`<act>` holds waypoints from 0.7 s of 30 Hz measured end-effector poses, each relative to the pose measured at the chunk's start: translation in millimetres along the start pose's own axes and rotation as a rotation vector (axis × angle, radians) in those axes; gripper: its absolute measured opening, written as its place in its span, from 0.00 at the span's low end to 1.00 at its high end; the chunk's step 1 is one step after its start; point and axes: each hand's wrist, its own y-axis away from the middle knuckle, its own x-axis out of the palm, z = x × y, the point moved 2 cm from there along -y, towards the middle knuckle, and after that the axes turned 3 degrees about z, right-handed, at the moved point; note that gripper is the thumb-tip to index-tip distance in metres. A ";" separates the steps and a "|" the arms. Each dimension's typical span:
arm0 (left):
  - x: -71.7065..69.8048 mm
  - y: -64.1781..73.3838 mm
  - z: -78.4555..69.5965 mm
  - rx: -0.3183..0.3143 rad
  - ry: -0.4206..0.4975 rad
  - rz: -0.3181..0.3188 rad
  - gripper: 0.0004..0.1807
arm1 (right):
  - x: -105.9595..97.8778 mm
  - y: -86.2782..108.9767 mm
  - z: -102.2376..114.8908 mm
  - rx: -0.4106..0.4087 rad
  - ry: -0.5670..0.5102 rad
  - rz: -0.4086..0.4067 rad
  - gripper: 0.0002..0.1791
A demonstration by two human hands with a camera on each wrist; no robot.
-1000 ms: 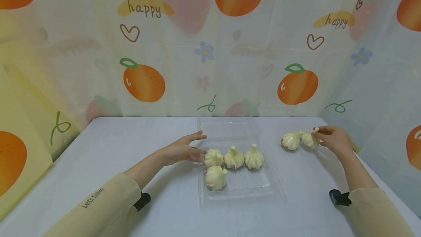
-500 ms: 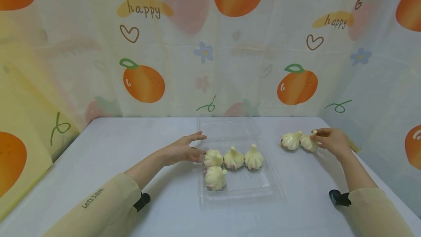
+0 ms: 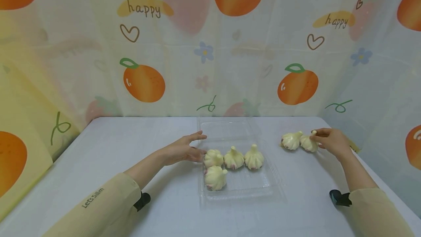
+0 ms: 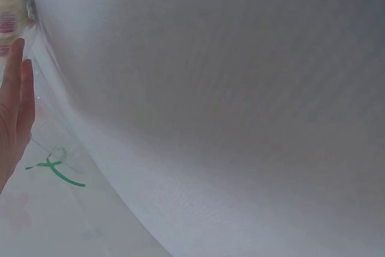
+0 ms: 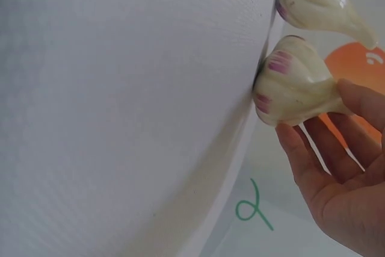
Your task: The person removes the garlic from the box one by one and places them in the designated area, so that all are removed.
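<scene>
My right hand (image 3: pixel 333 142) is at the right of the table, its fingers around a garlic bulb (image 3: pixel 309 143). In the right wrist view the thumb lies on the bulb's neck and the other fingertips touch its side. A second garlic bulb (image 3: pixel 291 140) lies just left of it. With fingers spread, my left hand (image 3: pixel 185 150) rests at the left edge of a clear plastic clamshell box (image 3: pixel 245 189). Inside the box are three garlic bulbs in a row, the middle one (image 3: pixel 234 158) upright, and another bulb (image 3: pixel 215 178) in front at the left.
The box's clear lid (image 3: pixel 227 129) lies folded back towards the rear edge of the white table (image 3: pixel 148 207). A printed curtain (image 3: pixel 230 65) hangs behind the table. Something yellowish (image 3: pixel 355 147) shows behind the right wrist.
My right hand and the garlic bulb at its fingers have shifted slightly left and down, then stayed there. The left hand and the box look unchanged.
</scene>
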 end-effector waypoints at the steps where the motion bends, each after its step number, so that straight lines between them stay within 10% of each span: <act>1: -0.2 -0.2 0.3 0.002 0.002 0.001 0.42 | 0.0 0.1 0.2 0.000 0.001 0.001 0.32; 21: -0.4 0.4 0.6 0.007 0.000 0.005 0.42 | 0.7 -0.8 -1.1 -0.016 0.023 0.003 0.34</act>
